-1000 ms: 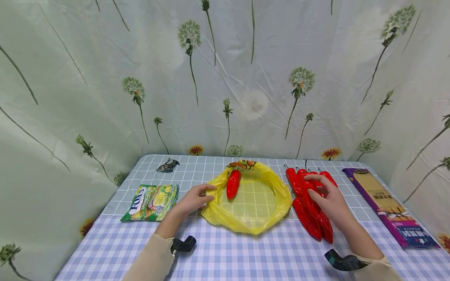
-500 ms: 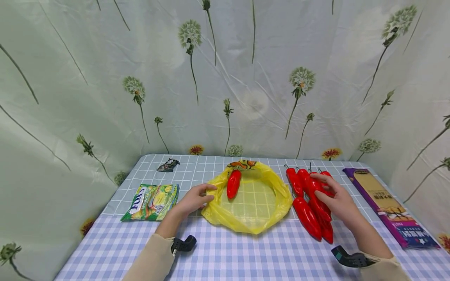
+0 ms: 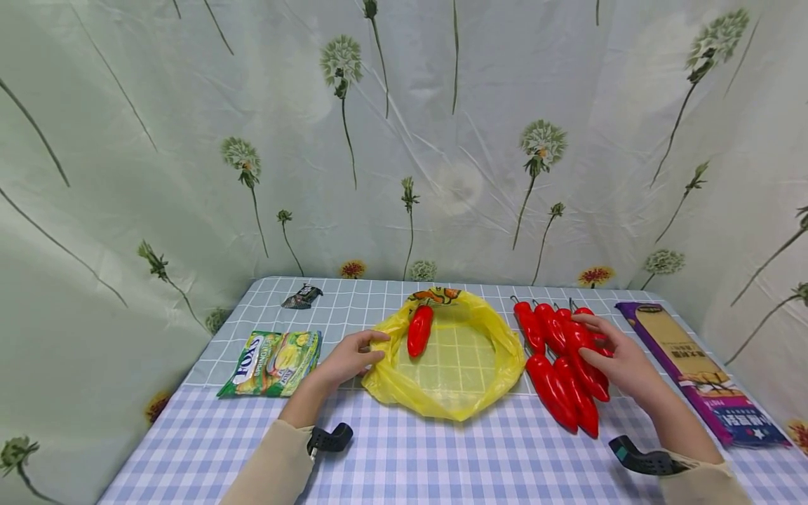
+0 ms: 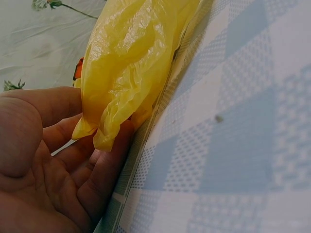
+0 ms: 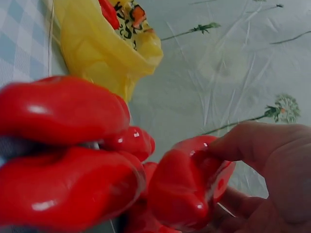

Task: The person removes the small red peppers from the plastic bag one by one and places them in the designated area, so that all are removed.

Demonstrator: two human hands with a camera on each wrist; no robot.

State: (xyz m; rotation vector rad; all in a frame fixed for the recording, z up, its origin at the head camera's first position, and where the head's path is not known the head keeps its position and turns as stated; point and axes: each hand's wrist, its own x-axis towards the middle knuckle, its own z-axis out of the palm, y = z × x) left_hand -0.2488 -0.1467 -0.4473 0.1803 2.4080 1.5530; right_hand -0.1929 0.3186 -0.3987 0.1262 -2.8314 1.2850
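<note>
A yellow plastic bag stands open on the table, its mouth spread wide, with one red chili pepper inside near the back left. My left hand holds the bag's left edge; in the left wrist view the crumpled rim lies between thumb and curled fingers. At the right, my right hand grips a glossy red chili pepper from its right side, stem pointing away. That pepper appears in the right wrist view between thumb and fingers. Several more red peppers lie bunched beside and beneath it.
A green FOX'S candy bag lies left of the left hand. Behind it sits a small black wrapper. A long purple-and-gold package runs along the right table edge. A flowered curtain hangs behind the table.
My right hand has moved to the right, drawing the gripped pepper across the pile and uncovering more of the peppers at left. The left hand and the bag have stayed put.
</note>
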